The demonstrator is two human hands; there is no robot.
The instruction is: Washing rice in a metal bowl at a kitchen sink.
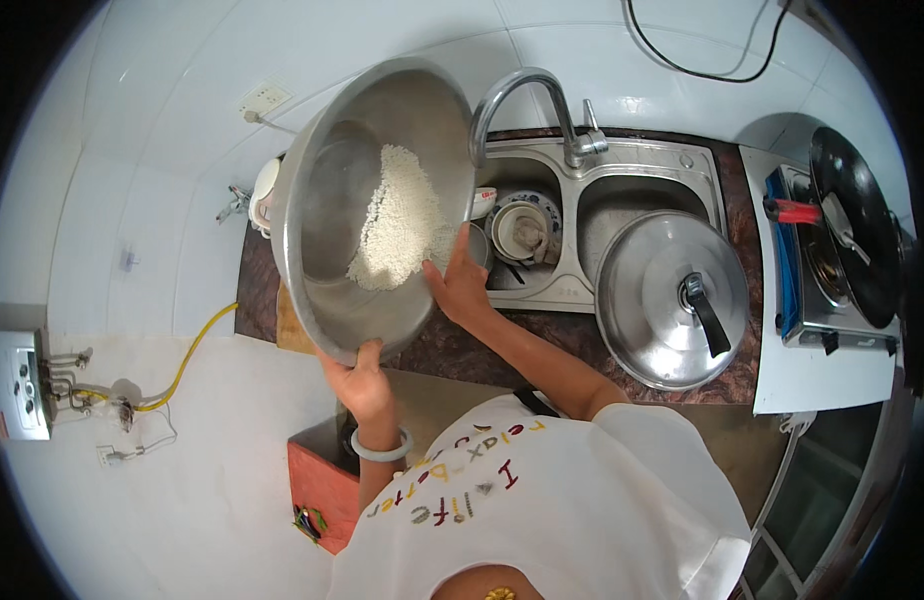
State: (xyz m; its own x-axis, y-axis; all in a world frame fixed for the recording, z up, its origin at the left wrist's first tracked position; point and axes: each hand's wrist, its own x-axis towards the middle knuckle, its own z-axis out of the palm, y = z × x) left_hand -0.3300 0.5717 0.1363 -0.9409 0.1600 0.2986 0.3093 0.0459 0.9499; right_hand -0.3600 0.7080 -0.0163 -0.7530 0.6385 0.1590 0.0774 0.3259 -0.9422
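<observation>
A large metal basin [334,172] is raised and tilted over the counter, its mouth facing me. White grains that look like rice [402,217] lie in a heap along its inner side. My left hand [364,379] grips the near rim, thumb on the edge, a pale bangle [382,445] around the wrist. On the right side of the basin, my right hand [462,281] holds the rim with the thumb and index finger extended along it. The fingers beneath the basin are hidden.
Right of the basin stand a chrome faucet [533,75] and a double sink [582,296] with stacked bowls [518,229]. A metal lid [642,300] overlaps the right bowl and counter. Further right, a black wok [852,240] sits on a gas stove [829,334]. A cutting board [291,322] lies below the basin.
</observation>
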